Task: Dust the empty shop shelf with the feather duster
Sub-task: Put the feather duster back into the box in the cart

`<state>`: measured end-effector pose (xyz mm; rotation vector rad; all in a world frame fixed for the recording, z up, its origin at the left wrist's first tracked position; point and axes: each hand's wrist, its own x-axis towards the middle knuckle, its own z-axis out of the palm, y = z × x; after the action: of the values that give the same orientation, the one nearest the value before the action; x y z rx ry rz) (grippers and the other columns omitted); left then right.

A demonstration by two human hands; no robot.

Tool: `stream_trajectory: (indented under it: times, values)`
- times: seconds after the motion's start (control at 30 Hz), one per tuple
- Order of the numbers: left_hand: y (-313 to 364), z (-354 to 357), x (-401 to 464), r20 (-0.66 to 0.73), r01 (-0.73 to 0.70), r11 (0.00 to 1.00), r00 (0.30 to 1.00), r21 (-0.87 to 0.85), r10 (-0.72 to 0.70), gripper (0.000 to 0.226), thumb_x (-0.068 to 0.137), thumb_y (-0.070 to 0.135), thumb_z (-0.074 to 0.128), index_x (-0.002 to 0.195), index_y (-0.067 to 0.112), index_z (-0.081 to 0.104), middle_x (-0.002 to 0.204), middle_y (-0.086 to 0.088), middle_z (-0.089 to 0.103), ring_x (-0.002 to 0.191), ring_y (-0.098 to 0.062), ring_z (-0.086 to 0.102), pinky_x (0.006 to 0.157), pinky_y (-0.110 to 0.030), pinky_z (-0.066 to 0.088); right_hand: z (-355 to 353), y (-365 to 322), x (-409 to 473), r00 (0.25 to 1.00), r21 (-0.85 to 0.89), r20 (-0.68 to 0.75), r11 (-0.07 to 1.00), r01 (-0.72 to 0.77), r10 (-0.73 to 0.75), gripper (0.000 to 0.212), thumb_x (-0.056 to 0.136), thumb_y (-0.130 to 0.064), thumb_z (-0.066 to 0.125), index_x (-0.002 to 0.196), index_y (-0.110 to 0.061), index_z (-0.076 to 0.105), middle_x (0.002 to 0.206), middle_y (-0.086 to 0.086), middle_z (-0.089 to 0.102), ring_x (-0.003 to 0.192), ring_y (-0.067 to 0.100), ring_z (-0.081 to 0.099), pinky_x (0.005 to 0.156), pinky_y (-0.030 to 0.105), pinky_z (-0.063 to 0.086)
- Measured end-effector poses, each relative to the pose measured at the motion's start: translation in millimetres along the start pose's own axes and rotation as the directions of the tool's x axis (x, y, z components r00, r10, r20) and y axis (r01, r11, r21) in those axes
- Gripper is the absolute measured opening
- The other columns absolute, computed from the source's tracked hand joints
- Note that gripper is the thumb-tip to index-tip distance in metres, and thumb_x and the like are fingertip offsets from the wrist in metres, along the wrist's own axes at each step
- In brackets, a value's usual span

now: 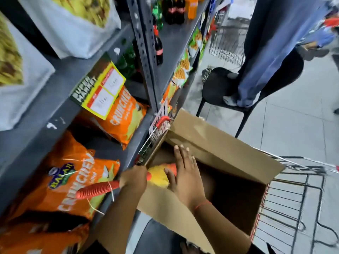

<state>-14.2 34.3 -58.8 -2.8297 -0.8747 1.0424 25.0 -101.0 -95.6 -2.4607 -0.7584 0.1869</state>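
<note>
Over the cardboard box (211, 143), duster (157, 174) handle in clenched left fingers (135, 176), right fingers (181, 154) spread flat.

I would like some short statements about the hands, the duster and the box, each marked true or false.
1. The left hand grips the duster's orange ribbed handle. True.
2. The duster's yellow head is over the open cardboard box. True.
3. The right hand holds a bottle. False: it lies open and flat against the yellow head.
4. The box stands on the floor. False: it sits in a wire shopping cart.
5. The shelf beside the left hand is bare. False: orange snack bags lie on it.
</note>
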Motion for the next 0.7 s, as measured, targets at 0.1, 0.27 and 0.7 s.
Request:
stream_trajectory:
  times: [0.1,0.27,0.7]
  values:
    - [-1.3,13.6,9.4,-0.004,0.0,0.999,1.0,0.052,0.001,0.036,0.095,0.004,0.04,0.126,0.012,0.057,0.131,-0.011,0.059,0.121,-0.031,0.056,0.097,-0.038,0.046,8.7,9.7,-3.7,0.998,-0.05,-0.021,0.997,-0.062,0.061,0.064,0.09,-0.043,0.034,0.141,-0.004,0.032,0.142,0.018,0.04,0.131,0.034,0.034,0.103,0.047,0.027]
    - [-10.3,13.9,9.3,-0.037,-0.017,0.991,0.999,0.136,0.022,0.036,0.095,0.003,0.039,0.122,0.017,0.059,0.128,-0.007,0.062,0.119,-0.028,0.057,0.094,-0.034,0.046,7.7,8.3,-12.1,0.994,-0.099,0.023,0.99,-0.105,0.108,0.068,0.098,-0.05,0.007,0.138,-0.003,0.038,0.139,0.019,0.044,0.129,0.035,0.037,0.1,0.048,0.032]
    - [-36.5,-84.6,-72.5,-0.359,-0.174,0.982,0.914,0.074,0.19,0.053,0.076,0.024,0.059,0.121,-0.004,0.062,0.127,-0.022,0.061,0.121,-0.036,0.056,0.098,-0.043,0.048,-99.0,-61.2,16.1,0.986,-0.071,-0.162,0.996,-0.058,0.046,0.066,0.099,-0.051,0.007,0.134,-0.006,0.039,0.133,0.02,0.051,0.122,0.037,0.046,0.101,0.043,0.031]
